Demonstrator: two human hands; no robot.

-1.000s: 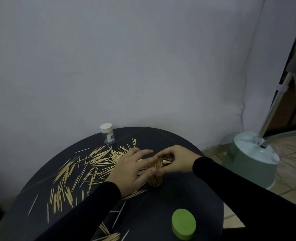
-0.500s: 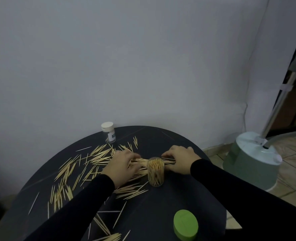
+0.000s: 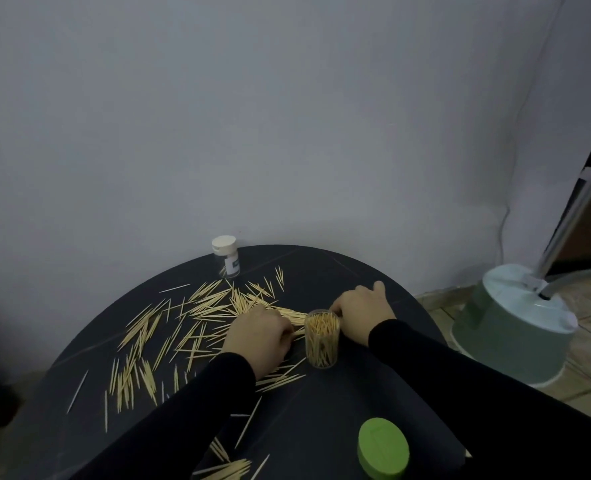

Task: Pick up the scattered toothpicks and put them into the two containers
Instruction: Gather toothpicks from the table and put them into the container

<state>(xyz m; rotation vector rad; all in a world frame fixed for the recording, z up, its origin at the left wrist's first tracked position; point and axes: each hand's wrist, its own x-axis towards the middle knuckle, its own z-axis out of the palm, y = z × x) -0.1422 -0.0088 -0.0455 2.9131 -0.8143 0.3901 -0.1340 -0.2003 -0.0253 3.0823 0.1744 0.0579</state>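
Easily knocked over, tall clear plastic container [image 3: 322,337] crammed with pale wooden toothpicks [image 3: 169,327], wedged between left hand [image 3: 259,336] curled onto the heap and right hand [image 3: 361,313], fingers hidden, grip unclear.

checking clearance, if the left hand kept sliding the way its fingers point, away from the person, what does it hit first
Most likely the left hand meets the dense pile of toothpicks right at its fingertips; beyond that stands the white-capped jar by the wall. Depth is uncertain.
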